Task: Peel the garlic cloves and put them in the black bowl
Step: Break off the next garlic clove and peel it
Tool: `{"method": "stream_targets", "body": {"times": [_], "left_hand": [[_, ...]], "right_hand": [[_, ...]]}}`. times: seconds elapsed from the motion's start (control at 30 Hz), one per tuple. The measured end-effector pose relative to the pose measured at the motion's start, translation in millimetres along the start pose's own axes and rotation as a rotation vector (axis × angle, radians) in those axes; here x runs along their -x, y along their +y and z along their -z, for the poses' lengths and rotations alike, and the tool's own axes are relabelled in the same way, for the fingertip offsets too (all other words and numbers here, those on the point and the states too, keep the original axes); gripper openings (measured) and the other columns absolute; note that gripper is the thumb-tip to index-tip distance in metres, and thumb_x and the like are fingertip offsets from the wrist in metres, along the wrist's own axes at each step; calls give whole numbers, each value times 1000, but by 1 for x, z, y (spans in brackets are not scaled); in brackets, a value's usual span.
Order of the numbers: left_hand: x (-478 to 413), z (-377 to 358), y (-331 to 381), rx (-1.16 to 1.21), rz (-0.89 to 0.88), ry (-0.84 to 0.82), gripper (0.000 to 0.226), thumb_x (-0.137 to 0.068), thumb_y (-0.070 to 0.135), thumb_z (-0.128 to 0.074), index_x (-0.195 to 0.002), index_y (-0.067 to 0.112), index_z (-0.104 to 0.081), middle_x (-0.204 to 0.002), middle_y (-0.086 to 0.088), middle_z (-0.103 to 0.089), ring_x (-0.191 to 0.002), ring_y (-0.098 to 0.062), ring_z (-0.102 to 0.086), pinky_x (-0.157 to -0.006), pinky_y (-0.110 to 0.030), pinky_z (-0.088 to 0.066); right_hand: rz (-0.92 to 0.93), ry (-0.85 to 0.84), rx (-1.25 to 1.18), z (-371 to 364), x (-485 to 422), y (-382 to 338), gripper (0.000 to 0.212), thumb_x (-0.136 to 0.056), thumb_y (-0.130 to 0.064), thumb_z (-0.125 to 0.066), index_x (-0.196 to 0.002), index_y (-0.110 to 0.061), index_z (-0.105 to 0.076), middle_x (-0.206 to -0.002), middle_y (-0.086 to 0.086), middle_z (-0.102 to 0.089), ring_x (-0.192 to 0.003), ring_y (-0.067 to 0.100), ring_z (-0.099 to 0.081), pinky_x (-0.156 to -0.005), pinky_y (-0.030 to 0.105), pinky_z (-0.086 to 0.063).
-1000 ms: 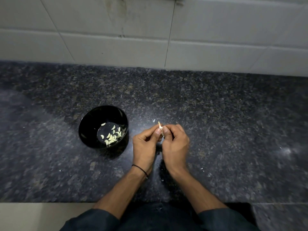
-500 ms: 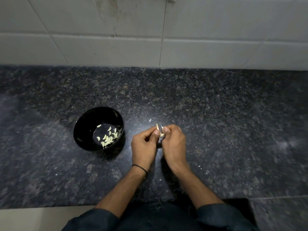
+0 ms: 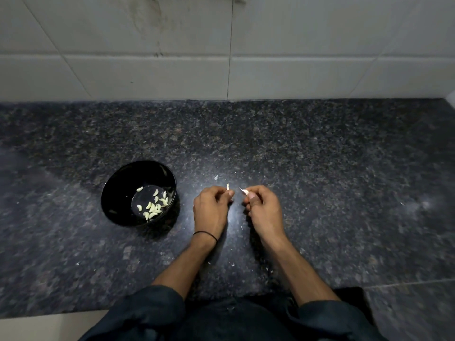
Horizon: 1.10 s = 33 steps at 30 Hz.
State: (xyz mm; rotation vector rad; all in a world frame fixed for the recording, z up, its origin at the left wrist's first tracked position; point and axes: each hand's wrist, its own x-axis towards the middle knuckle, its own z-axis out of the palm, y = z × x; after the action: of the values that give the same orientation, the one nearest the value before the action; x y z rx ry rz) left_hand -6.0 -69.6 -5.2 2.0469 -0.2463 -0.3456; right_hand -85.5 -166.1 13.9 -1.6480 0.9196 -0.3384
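A black bowl (image 3: 118,193) stands on the dark granite counter, left of my hands, with several peeled garlic cloves (image 3: 154,205) lying in its bottom. My left hand (image 3: 211,207) pinches a small pale garlic clove (image 3: 228,187) between thumb and fingertips; its tip sticks up above the fingers. A short gap to the right, my right hand (image 3: 262,209) pinches a thin whitish piece of garlic skin (image 3: 244,191). The two hands are apart, just above the counter.
The speckled granite counter (image 3: 320,180) runs back to a white tiled wall (image 3: 221,57). Small flakes of garlic skin (image 3: 216,177) lie scattered around and behind my hands. The counter's front edge (image 3: 49,313) is near my body, and my dark sleeves fill the bottom.
My hands, joined on one clove before, have drawn apart. The left keeps the clove and the right has come away to the right with a piece of skin.
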Motion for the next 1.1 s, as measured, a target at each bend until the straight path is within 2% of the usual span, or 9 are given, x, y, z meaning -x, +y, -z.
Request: {"method": "stream_targets", "body": {"times": [0.1,0.17,0.3,0.4,0.5,0.67,0.73,0.9,1.1], "left_hand": [[-2,-2,2,15,10,9,13,-87,37,-74,-79,28,-71,-73,11,-72,-75,-6,-69,-79,-33,-56],[-3,0,4,45,4,9,13,-89,34,-74,-79,27,-71,-70,13,-71,-72,1,-68,-76,-27,-54],[-1,8,1,55,-55,23,16,-96,30,-66,-94,16,-74,-76,15,-69,-76,10,-64,-73,-11,-45],[6,16,2,36,-175,70,16,-99,21,-62,-110,13,-71,-99,5,-62,-88,2,-63,-78,-18,-52],[17,22,6,68,-279,14,15,-97,21,-66,-111,16,-70,-104,7,-62,-88,0,-63,-73,-15,-51],[28,22,5,249,-111,-188,4,-95,25,-68,-96,21,-71,-92,4,-73,-81,-19,-72,-73,-35,-56],[28,21,2,310,-77,-190,6,-94,24,-68,-91,19,-69,-86,1,-73,-76,-18,-69,-72,-35,-52],[31,23,-3,314,-71,-237,24,-90,43,-61,-84,21,-66,-75,-2,-69,-72,-16,-62,-72,-39,-50],[35,17,3,352,20,-252,24,-90,37,-52,-75,19,-53,-67,4,-50,-67,-18,-43,-65,-41,-37]], "right_hand": [[-6,-7,2,3,1,2,16,-95,-18,-53,-89,-21,-68,-80,1,-71,-70,14,-62,-69,43,-53],[-19,-10,-22,5,3,0,14,-97,-17,-57,-91,-19,-70,-75,-1,-70,-65,10,-61,-62,37,-52],[-61,-27,-82,8,6,-6,17,-101,-16,-58,-90,-14,-70,-68,0,-66,-55,8,-54,-52,29,-45],[-50,-33,-59,11,9,-10,17,-101,-18,-59,-89,-15,-71,-66,-2,-66,-52,5,-53,-50,22,-45],[-32,-49,-44,13,12,-15,17,-100,-20,-62,-87,-14,-71,-63,-4,-66,-52,3,-55,-50,21,-46],[7,-105,10,12,16,-21,17,-96,-25,-68,-83,-14,-71,-65,-3,-67,-55,6,-62,-54,29,-53],[29,-108,56,12,17,-21,18,-95,-27,-69,-82,-14,-71,-66,-4,-67,-56,4,-61,-57,25,-51],[80,-147,112,14,19,-22,19,-94,-21,-69,-75,-16,-66,-63,-9,-62,-54,-3,-53,-56,14,-40],[74,-133,83,2,24,-18,21,-96,-12,-59,-74,-13,-57,-67,-4,-58,-65,10,-52,-61,27,-42]]}}
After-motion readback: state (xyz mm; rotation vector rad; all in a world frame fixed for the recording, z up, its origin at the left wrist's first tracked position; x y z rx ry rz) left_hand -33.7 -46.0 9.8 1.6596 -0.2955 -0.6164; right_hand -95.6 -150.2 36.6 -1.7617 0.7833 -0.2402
